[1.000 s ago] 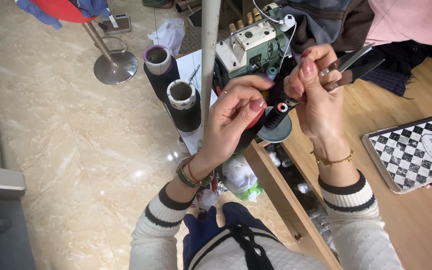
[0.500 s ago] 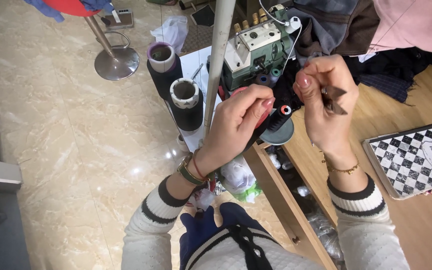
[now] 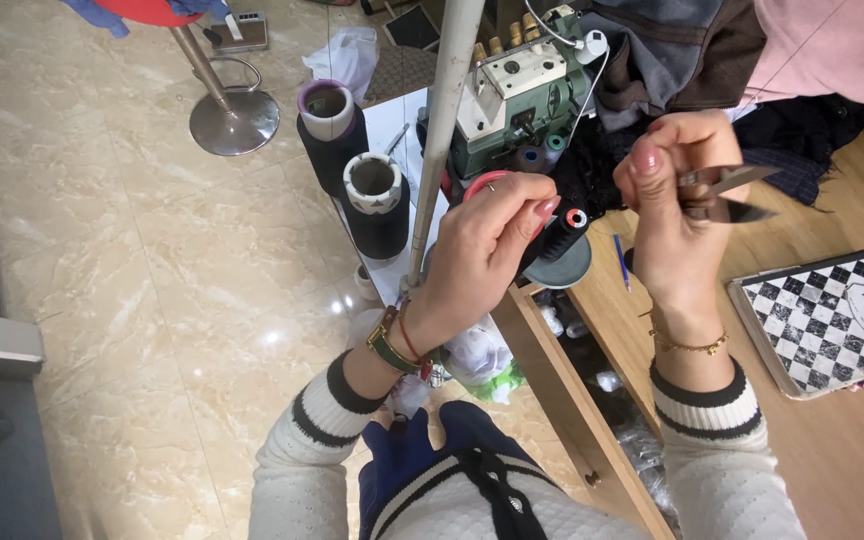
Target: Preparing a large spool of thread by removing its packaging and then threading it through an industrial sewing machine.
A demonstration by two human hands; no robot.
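A pair of thread snips (image 3: 727,195) is gripped in the closed right hand (image 3: 677,215), held above the wooden desk (image 3: 852,440). The left hand (image 3: 487,245) is pinched shut, fingertips beside a black thread spool (image 3: 562,235) with a red core; whether thread is pinched cannot be told. The spool is positioned in front of the green sewing machine (image 3: 517,95), near a metal pole (image 3: 442,130).

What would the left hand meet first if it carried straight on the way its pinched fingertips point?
Most likely the black thread spool with the red-ringed top: the left hand has its fingertips aimed right at it, almost touching. Depth is unclear from this overhead view.
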